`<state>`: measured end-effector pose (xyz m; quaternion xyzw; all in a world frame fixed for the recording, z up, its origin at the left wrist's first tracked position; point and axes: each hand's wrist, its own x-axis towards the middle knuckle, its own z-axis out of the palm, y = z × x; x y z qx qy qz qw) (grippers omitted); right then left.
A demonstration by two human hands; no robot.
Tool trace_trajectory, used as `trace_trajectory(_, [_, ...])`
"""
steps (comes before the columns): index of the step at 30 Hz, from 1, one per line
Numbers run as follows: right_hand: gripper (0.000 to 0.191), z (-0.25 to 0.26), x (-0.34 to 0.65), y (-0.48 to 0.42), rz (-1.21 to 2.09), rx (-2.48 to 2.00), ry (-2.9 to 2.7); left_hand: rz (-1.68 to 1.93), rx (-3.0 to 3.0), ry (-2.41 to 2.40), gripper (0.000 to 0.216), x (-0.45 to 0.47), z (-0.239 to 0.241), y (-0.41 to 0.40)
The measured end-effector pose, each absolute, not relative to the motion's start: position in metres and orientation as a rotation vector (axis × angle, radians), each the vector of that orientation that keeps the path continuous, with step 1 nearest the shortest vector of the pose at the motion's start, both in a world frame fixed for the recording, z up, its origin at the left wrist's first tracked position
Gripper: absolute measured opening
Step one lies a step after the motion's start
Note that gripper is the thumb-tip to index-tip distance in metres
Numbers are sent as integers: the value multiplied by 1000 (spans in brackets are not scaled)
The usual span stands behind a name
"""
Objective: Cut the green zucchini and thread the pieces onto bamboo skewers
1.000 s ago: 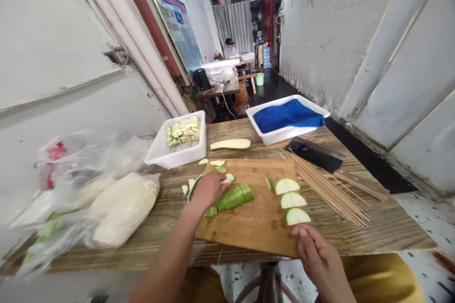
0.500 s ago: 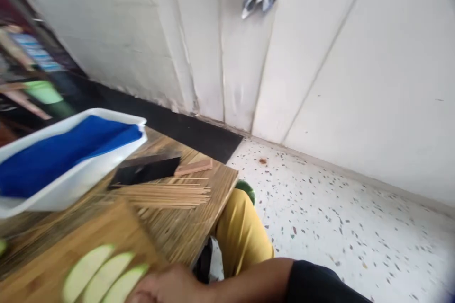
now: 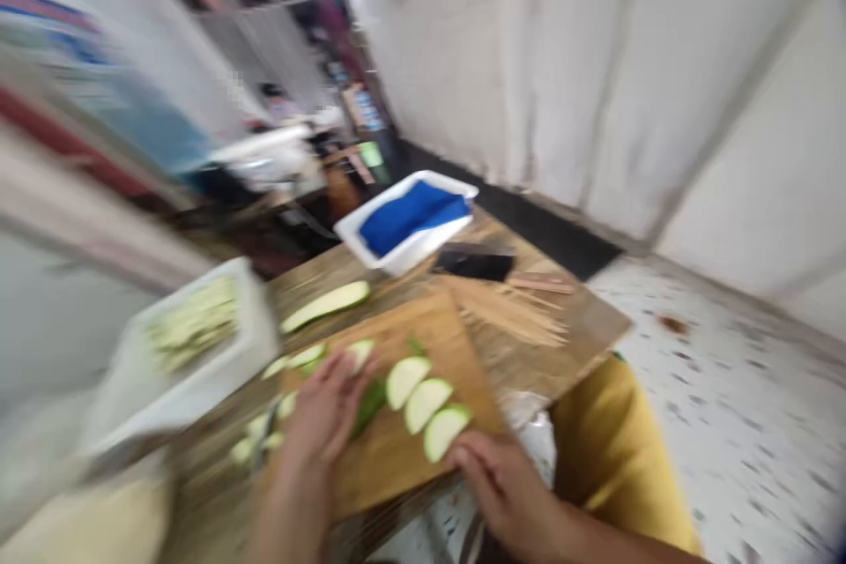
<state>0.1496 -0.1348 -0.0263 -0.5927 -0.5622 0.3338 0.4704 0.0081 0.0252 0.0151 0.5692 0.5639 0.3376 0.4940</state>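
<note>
Blurred by motion, my left hand [image 3: 327, 405] is over the left part of a wooden cutting board [image 3: 397, 476], its fingertips closed at a pale zucchini slice [image 3: 360, 354]. My right hand [image 3: 506, 485] pinches at the board's right edge, beside the lowest of three half-round zucchini slices [image 3: 427, 405] lined up in a slanting row. What sits between its fingertips is hidden. Dark green pieces [image 3: 370, 405] lie between the hands. More cut slices [image 3: 255, 441] lie left of my left hand, near a blurred blade-like shape. Beyond the board lies a long halved zucchini [image 3: 325, 306].
A white tub [image 3: 255, 317] of pale cut pieces stands at the left. A white tray [image 3: 400, 263] with blue cloth is at the back. Thin wooden skewers [image 3: 515, 313], a dark flat object [image 3: 476, 263] and a wooden handle [image 3: 542, 282] lie on the table's right.
My view has swung left and back, so the whole board and the white tub now show. My left hand has come into view. My right hand stays beside the lowest slice.
</note>
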Motion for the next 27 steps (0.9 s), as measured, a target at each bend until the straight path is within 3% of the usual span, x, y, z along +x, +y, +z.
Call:
trace_trajectory(6, [27,-36,149,-127,962,-1276,-1557,1095,701,1185,8,-5,3,43])
trace_trajectory(27, [30,-42,144,-125,980,-1317,-1527,1079,651,1104,7,-7,4,33])
